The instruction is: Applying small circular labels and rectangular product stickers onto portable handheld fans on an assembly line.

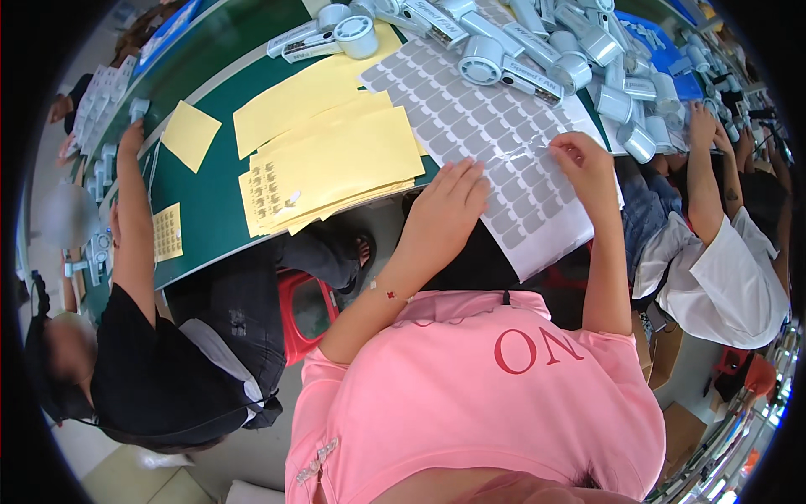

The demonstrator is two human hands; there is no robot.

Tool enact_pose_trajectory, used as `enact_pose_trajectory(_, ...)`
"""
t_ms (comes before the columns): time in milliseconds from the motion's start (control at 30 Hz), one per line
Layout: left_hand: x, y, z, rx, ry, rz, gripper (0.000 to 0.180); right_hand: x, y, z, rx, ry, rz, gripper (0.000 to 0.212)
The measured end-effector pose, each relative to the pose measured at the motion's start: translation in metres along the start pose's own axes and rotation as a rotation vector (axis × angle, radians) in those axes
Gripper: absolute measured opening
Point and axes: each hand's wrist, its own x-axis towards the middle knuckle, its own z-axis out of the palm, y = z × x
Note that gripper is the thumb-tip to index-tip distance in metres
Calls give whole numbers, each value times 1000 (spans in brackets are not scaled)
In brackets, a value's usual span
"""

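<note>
A large white sheet with rows of grey stickers [504,181] lies before me, its near end reaching past the table's edge. My left hand [447,208] rests with fingers stretched out on the sheet's left margin, holding nothing. Over the right part of the sheet, my right hand [585,168] has its fingers curled in and thumb and forefinger closed together. Whatever is between those fingertips is too small to make out. A stack of yellow sheets [336,164] sits left of my left hand, with small printed labels on its left side.
Grey-blue handheld fans [483,60] are heaped at the far side and right. A blue bin [672,63] stands behind them. On the left, a person in black [159,361] works beside loose yellow sheets [191,134]; another in white [722,277] works at right. A red stool [302,315] is below.
</note>
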Motion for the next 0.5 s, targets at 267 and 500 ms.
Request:
enact_pose_trajectory(267,0,-3,10,-36,-45,-117,27,62,-17,-11,-148,19,-180,23)
enact_pose_trajectory(500,4,2,2,-34,-85,-151,26,95,-14,12,-654,-51,-286,39)
